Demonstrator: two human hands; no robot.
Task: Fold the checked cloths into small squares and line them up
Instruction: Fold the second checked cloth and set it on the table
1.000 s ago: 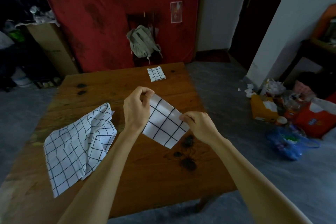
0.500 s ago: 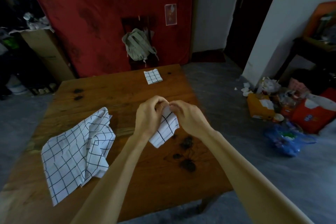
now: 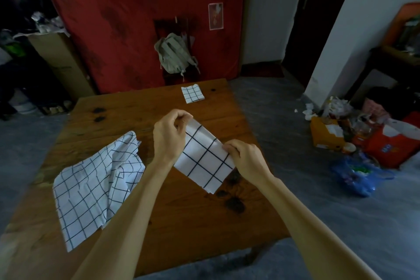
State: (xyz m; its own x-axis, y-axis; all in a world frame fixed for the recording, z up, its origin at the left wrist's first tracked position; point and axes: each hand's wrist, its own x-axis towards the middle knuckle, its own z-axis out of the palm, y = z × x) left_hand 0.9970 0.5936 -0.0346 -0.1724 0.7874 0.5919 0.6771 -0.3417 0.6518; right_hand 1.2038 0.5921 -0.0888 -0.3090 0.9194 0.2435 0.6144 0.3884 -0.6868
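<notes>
Checked white folded cloth [image 3: 204, 157] hangs above your brown wooden table [image 3: 159, 223]: your left hand [image 3: 169, 134] pinches its top corner, your right hand [image 3: 246, 158] its right edge.

No writing can be read anywhere: the small poster [image 3: 215, 16] on the red wall at one o'clock and the blue marking on the red bag [image 3: 391, 146] at three o'clock are both too blurred.
</notes>
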